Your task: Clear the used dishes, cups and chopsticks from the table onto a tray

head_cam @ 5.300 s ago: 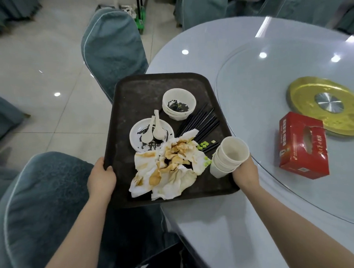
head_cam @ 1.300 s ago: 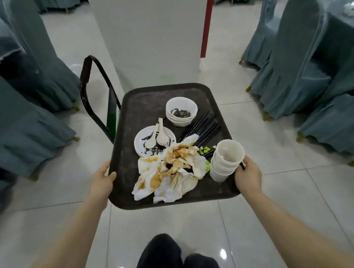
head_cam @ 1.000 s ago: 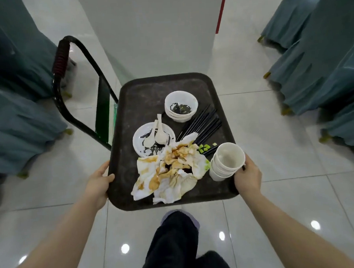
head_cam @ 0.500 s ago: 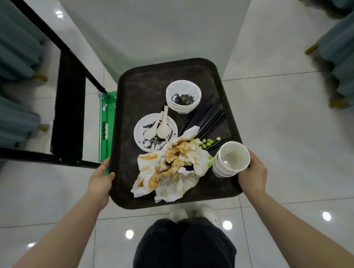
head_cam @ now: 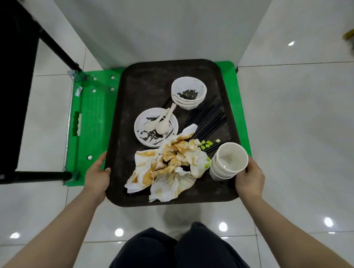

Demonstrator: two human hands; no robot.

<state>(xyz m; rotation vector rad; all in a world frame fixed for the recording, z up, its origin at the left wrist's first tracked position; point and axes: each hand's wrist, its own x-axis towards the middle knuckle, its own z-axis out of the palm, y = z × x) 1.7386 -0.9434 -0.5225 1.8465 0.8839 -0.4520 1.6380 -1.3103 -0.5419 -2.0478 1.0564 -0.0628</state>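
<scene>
A dark brown tray (head_cam: 142,84) hangs over a green cart deck (head_cam: 92,109). My left hand (head_cam: 97,177) grips its left edge and my right hand (head_cam: 249,176) grips its right edge. On the tray stand stacked white bowls (head_cam: 189,92), a white plate (head_cam: 151,135) with two white spoons (head_cam: 161,124), black chopsticks (head_cam: 208,120), stained napkins (head_cam: 167,169) and stacked white cups (head_cam: 229,162) beside my right hand. Whether the tray touches the deck is unclear.
The cart's black handle frame (head_cam: 56,46) rises at the left, with a dark panel (head_cam: 7,81) beside it. A white pillar (head_cam: 166,23) stands right behind the cart. Glossy white floor tiles (head_cam: 303,127) surround it. My dark trouser legs (head_cam: 178,254) are below.
I have walked from the table to the cart. In the last second the tray has come down over the green deck, and both hands have kept their grip on its edges.
</scene>
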